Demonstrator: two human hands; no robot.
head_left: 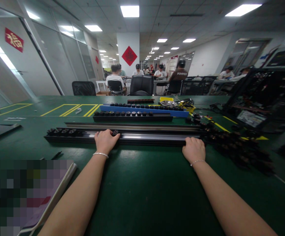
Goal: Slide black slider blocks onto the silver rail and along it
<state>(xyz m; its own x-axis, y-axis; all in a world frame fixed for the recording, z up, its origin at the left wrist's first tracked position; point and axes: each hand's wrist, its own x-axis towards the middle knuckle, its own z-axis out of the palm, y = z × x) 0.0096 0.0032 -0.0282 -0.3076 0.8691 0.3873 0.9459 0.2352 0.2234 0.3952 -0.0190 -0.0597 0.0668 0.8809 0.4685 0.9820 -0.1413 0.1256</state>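
A long black rail with a shiny channel along its top lies crosswise on the green table. Near its middle, my left hand is closed with thumb and fingers around a small black component at the channel. Several similar black components sit in a row at the rail's left end. Toward the right end, my right hand grips the rail, its fingertips hidden behind the edge. Directly behind lies a second long black rail. A loose heap of black components lies beyond my right hand.
Farther back are a shorter black rail filled with components, a blue rail and a yellow tray. Black equipment stands at the right. A pixelated flat object lies front left. Several people sit at distant tables.
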